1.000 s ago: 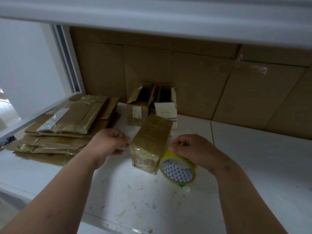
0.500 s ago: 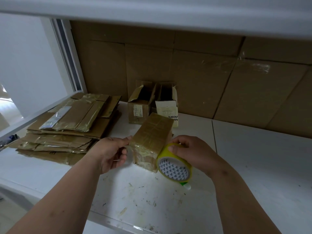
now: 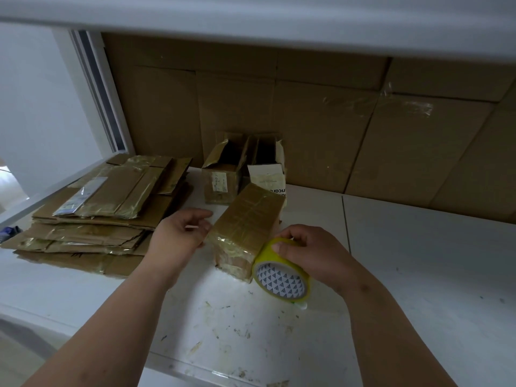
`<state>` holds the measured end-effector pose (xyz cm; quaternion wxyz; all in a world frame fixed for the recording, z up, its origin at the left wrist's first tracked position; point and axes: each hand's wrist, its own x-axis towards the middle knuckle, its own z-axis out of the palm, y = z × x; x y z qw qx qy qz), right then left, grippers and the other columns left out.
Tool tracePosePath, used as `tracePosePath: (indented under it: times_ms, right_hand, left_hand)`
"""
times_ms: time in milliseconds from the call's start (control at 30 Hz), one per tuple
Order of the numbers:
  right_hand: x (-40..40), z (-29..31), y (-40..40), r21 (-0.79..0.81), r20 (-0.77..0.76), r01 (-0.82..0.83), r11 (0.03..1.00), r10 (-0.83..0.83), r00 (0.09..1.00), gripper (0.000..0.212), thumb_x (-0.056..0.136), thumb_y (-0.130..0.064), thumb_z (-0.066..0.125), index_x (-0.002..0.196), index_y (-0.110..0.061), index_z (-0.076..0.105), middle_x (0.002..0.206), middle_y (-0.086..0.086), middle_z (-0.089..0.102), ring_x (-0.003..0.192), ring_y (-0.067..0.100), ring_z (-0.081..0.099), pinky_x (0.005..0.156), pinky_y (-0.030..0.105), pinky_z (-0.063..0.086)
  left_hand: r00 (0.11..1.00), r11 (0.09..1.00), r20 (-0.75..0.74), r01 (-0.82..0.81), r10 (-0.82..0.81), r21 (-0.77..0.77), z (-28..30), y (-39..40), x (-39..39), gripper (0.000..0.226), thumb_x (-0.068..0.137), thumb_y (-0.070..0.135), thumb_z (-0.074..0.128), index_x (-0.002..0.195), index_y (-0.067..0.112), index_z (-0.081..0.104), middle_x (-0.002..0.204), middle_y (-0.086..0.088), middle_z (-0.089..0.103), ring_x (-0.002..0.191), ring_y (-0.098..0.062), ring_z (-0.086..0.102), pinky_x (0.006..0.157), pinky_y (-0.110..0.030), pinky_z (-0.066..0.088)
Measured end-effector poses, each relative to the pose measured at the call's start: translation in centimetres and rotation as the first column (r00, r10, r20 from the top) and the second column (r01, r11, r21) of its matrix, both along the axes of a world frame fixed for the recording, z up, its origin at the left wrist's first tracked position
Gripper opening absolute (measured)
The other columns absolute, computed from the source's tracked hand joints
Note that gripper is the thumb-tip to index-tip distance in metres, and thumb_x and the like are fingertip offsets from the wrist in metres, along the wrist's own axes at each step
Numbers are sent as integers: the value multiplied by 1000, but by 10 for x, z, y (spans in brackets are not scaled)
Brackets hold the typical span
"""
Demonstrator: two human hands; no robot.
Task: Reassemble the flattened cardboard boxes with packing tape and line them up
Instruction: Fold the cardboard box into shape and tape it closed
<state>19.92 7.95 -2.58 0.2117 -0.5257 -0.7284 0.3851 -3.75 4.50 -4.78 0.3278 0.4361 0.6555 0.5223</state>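
Note:
A small cardboard box (image 3: 248, 219), closed and wrapped in glossy tape, stands on the white table (image 3: 418, 261) in the middle of the view. My left hand (image 3: 181, 233) is at its left side, fingers loosely curled, with the thumb and fingertips reaching the box's left edge. My right hand (image 3: 315, 252) grips a yellow roll of packing tape (image 3: 282, 272) from above, pressed against the box's near right corner. A stack of flattened cardboard boxes (image 3: 97, 213) lies to the left.
Two assembled boxes with open flaps, one brown (image 3: 223, 174) and one with a white label (image 3: 268, 171), stand side by side at the back against a wall of large cardboard sheets (image 3: 321, 129). A white shelf (image 3: 251, 18) hangs overhead. The table's near edge is stained.
My left hand has loosened from a tight pinch at the box's left edge to a looser touch. My right hand keeps the tape roll at the box's near corner.

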Motion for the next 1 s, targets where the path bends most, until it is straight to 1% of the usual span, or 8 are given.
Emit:
tracePosePath:
  times_ms: [167, 267, 367, 500, 633, 800, 900, 1000]
  right_hand:
    - [2, 1, 1, 40, 21, 18, 999, -18, 1000, 20, 90, -39, 63, 111, -38, 65, 99, -19, 59, 93, 2, 58, 70, 18, 43]
    - [-1, 1, 0, 55, 50, -5, 998, 2, 999, 25, 94, -28, 53, 111, -45, 56, 87, -15, 53, 80, 6, 57, 64, 22, 42]
    - [-10, 4, -1, 130, 176, -21, 991, -3, 984, 23, 95, -22, 41, 105, -41, 51, 85, -11, 50, 77, 9, 51, 73, 31, 42]
    - [-20, 2, -4, 275, 350, -41, 961, -60, 935, 9, 95, -36, 42, 94, -33, 50, 96, -10, 54, 85, 10, 54, 91, 37, 34]
    - [-27, 4, -9, 372, 473, -43, 927, -150, 868, 40, 83, -71, 44, 88, -31, 46, 87, -12, 52, 80, 12, 55, 88, 39, 32]
    - [-40, 11, -8, 399, 510, -88, 913, -141, 848, 38, 85, -66, 45, 77, -28, 41, 75, -11, 51, 68, 6, 48, 80, 37, 28]
    - [-45, 3, -9, 391, 490, -84, 916, -131, 862, 42, 79, -68, 50, 85, -28, 41, 81, -12, 51, 74, 10, 51, 83, 38, 36]
    - [-48, -3, -9, 389, 469, -70, 919, -133, 873, 39, 83, -64, 51, 89, -27, 39, 83, -10, 49, 79, 15, 52, 86, 38, 41]
  left_hand:
    - [981, 981, 17, 194, -195, 12, 6, -6, -6, 24, 97, 7, 57, 104, 23, 75, 102, 5, 75, 95, -12, 69, 83, -27, 55]
    - [963, 964, -39, 264, -265, -28, 11, -7, -12, 26, 94, 8, 62, 107, 28, 74, 105, 11, 75, 97, -9, 69, 86, -28, 54]
    - [938, 939, -77, 333, -339, -80, 17, -7, -13, 33, 93, 4, 63, 113, 28, 71, 105, 13, 75, 96, -4, 68, 84, -24, 53]
    - [927, 969, -280, 244, -248, -51, 17, -3, -9, 21, 89, 11, 70, 95, 30, 74, 91, 19, 73, 78, 3, 66, 73, -18, 49]
    - [872, 977, -444, 208, -206, -43, 16, 1, -5, 10, 86, 18, 75, 90, 27, 73, 88, 12, 72, 82, -2, 65, 73, -20, 49]
    - [772, 986, -625, 167, -115, 25, 13, 3, -3, 12, 87, 13, 72, 93, 22, 70, 83, 15, 67, 78, 3, 60, 61, -2, 39]
    - [745, 987, -665, 139, -53, 76, 7, 4, -1, 15, 87, 10, 71, 99, 19, 71, 80, 14, 64, 71, 7, 57, 62, 1, 38]
    - [754, 990, -657, 101, -10, 102, 2, 6, 2, 18, 90, 10, 69, 105, 17, 74, 88, 7, 71, 75, -1, 61, 63, 1, 36]
